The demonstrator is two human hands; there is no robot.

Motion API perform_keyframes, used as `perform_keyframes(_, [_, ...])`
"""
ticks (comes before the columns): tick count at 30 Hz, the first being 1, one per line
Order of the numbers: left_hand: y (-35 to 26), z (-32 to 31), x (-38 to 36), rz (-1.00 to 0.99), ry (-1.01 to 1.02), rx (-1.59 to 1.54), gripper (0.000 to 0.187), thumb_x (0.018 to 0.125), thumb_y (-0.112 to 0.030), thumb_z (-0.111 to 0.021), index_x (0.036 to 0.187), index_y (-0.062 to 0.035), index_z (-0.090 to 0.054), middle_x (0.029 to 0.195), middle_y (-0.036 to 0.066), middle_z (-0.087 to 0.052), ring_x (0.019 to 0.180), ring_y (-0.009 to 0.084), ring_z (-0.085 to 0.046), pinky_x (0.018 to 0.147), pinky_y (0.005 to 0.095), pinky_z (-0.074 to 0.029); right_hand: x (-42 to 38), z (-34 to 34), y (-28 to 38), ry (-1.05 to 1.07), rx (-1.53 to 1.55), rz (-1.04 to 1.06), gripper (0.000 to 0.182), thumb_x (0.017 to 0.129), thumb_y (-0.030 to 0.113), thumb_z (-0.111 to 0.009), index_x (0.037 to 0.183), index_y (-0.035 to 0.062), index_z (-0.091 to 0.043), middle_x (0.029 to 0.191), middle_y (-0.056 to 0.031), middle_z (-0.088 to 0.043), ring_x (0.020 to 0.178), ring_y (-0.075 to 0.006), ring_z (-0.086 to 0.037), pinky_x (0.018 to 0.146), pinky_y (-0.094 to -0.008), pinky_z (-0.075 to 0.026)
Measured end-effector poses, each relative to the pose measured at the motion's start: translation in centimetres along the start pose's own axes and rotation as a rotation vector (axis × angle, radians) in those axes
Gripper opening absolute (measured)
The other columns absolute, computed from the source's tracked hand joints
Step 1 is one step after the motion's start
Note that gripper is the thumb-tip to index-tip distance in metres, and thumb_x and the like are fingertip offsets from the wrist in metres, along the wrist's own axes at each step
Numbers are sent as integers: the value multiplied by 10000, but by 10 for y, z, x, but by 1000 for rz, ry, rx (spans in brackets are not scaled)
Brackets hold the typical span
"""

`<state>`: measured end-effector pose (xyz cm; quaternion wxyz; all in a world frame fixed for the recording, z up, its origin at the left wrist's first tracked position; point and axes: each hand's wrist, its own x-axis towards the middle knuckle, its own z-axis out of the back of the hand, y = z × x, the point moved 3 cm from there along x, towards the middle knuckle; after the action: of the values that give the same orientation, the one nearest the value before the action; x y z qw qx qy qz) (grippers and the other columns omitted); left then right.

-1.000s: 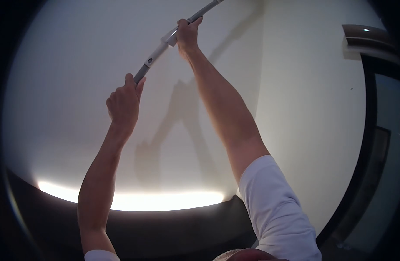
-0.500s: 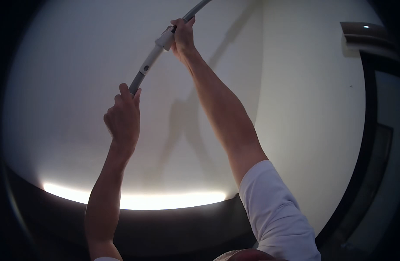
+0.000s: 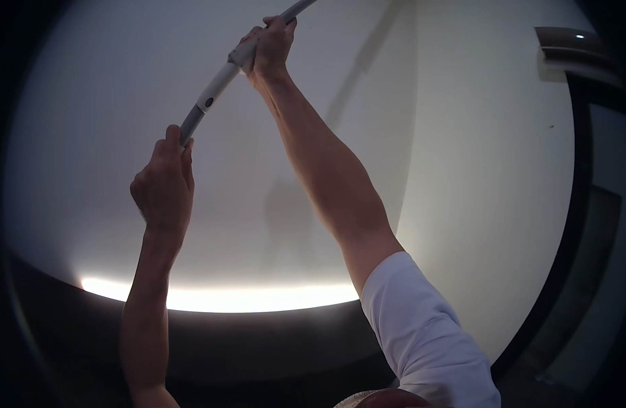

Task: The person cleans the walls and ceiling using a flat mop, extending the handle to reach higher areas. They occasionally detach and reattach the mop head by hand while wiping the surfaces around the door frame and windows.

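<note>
A long grey and white pole [image 3: 217, 87] slants from the lower left to the top edge, in front of a pale surface. My left hand [image 3: 164, 178] is closed round its lower grey end. Higher up, my right hand [image 3: 272, 49] grips the pole at a thicker white part, fingers wrapped round it. The upper end of the pole runs out of view at the top. A small dark oval mark shows on the white section between my hands.
Behind the arms is a pale wall or ceiling surface [image 3: 313, 204] with shadows on it. A bright light strip [image 3: 258, 299] glows above a dark band. At the upper right is a brown fixture [image 3: 574, 46], with a dark frame [image 3: 582, 156] below.
Both hands and the pole have shifted left in view, my right hand also slightly up. The light strip appears a little higher. Both hands keep their hold.
</note>
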<state>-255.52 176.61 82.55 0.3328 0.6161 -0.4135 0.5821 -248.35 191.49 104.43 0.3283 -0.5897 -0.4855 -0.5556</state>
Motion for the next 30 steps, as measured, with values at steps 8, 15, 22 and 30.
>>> perform_keyframes(8, [-12, 62, -2, -41, -49, 87, 214, 1051, -317, -579, 1134, -119, -571, 734, 22, -656, 548, 174, -666, 494, 345, -524, -15, -21, 26, -16, 32, 19, 312, 933, 176, -389, 1216, 84, -297, 689, -78, -451, 546, -179, -480, 437, -396, -459])
perform_keyframes(15, [-10, 66, -7, -165, -146, 98, 268, 1033, -388, -601, 1005, -122, -615, 561, -58, -473, 468, 33, -428, 434, 235, -355, -26, -10, 35, -115, 129, 146, 533, 924, 76, -421, 1408, 1, -212, 994, -78, -432, 845, -139, -441, 731, -336, -483])
perform_keyframes(22, [-9, 51, -13, -117, -170, 15, 237, 1034, -350, -613, 1015, -115, -591, 617, -10, -559, 487, 99, -556, 462, 306, -408, -22, -8, 28, -7, -54, 43, 852, 963, 165, -466, 1591, -77, 57, 1087, -216, -624, 770, -154, -623, 625, -319, -571])
perform_keyframes(30, [-55, 34, -101, 75, 533, -466, 311, 1033, -368, -595, 944, -72, -564, 605, 108, -578, 577, 312, -647, 541, 409, -469, -120, 75, 49, 55, -88, -6, 642, 909, 45, -481, 1480, 175, -218, 759, -53, -508, 511, -144, -541, 408, -311, -506])
